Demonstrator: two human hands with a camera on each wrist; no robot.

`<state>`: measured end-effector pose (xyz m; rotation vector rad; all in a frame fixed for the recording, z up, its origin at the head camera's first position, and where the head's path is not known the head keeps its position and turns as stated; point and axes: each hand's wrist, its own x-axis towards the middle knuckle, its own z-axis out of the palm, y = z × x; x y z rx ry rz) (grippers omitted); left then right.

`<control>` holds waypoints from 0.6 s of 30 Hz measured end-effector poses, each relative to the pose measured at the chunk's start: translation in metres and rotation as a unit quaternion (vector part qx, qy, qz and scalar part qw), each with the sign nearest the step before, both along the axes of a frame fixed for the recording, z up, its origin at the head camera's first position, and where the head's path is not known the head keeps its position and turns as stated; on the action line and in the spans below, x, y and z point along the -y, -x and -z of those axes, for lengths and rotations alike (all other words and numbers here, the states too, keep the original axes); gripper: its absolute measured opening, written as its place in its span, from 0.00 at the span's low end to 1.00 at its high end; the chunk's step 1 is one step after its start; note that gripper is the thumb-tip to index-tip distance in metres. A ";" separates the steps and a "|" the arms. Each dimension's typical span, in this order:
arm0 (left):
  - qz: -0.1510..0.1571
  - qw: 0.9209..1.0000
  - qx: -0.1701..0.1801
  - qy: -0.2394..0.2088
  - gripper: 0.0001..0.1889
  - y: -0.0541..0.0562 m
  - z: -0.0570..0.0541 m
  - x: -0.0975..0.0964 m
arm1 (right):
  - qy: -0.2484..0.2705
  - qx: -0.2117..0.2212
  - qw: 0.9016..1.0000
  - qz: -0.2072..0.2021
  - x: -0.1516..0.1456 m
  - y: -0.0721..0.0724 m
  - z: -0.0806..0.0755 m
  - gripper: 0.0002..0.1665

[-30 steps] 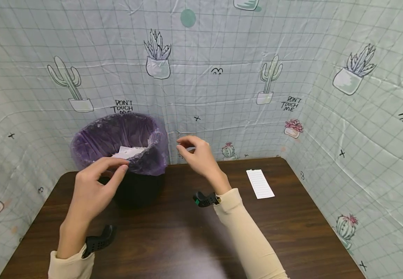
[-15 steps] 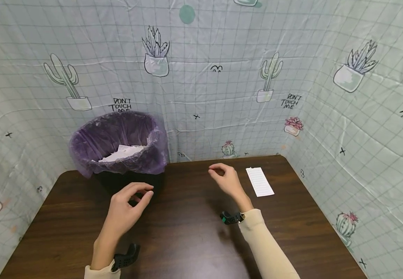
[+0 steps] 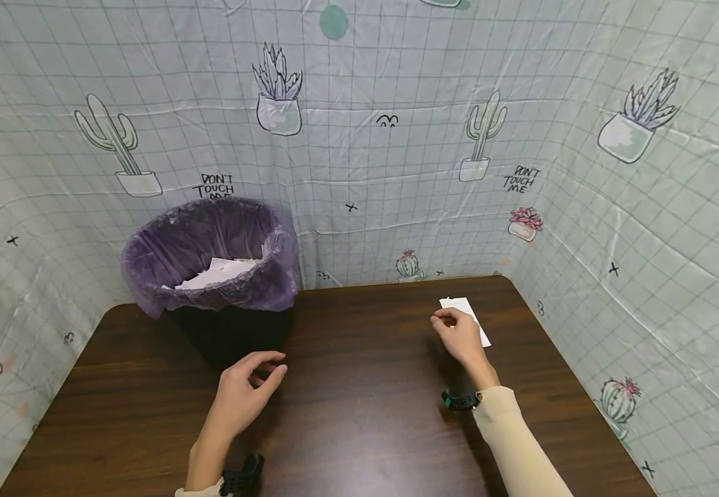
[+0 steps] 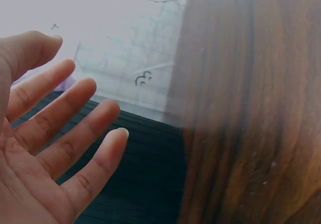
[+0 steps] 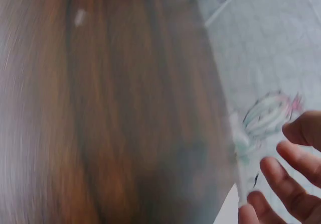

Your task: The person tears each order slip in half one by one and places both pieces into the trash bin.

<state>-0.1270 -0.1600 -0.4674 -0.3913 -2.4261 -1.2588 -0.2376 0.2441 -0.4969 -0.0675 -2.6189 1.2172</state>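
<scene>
My left hand (image 3: pixel 244 397) hovers over the table in front of the black bin, fingers loosely bent and holding nothing. In the left wrist view its fingers (image 4: pixel 65 116) are spread, with the bin's dark ribbed side (image 4: pixel 145 174) behind them. Over at the right, my right hand (image 3: pixel 461 339) overlaps a white lined paper slip (image 3: pixel 458 304) and hides its lower left part. Nothing is between the right thumb and fingers (image 5: pixel 286 184); a corner of the slip (image 5: pixel 228 206) shows below them in the right wrist view.
The black bin (image 3: pixel 241 335) stands at the back left, lined with a purple bag (image 3: pixel 163 241) folded over its rim. White papers (image 3: pixel 225 270) lie inside. A dark wooden table (image 3: pixel 359 386) meets grid-patterned cloth walls (image 3: pixel 359 152) at its back and sides.
My left hand has come away from the bin's rim, toward me and to the right. My right hand has moved right and slightly down, from beside the bin to the paper slip.
</scene>
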 end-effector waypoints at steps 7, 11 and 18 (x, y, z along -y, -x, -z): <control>-0.004 0.999 0.034 -0.022 0.10 0.000 0.007 -0.004 | -0.013 0.022 0.997 0.076 -0.034 -0.002 0.006 0.16; -0.003 0.998 0.049 -0.040 0.11 0.002 0.008 -0.004 | -0.012 0.041 0.994 0.104 -0.047 -0.003 0.009 0.20; 0.007 0.997 0.051 -0.056 0.11 0.005 0.010 -0.008 | -0.018 0.050 0.991 0.124 -0.060 -0.003 0.017 0.23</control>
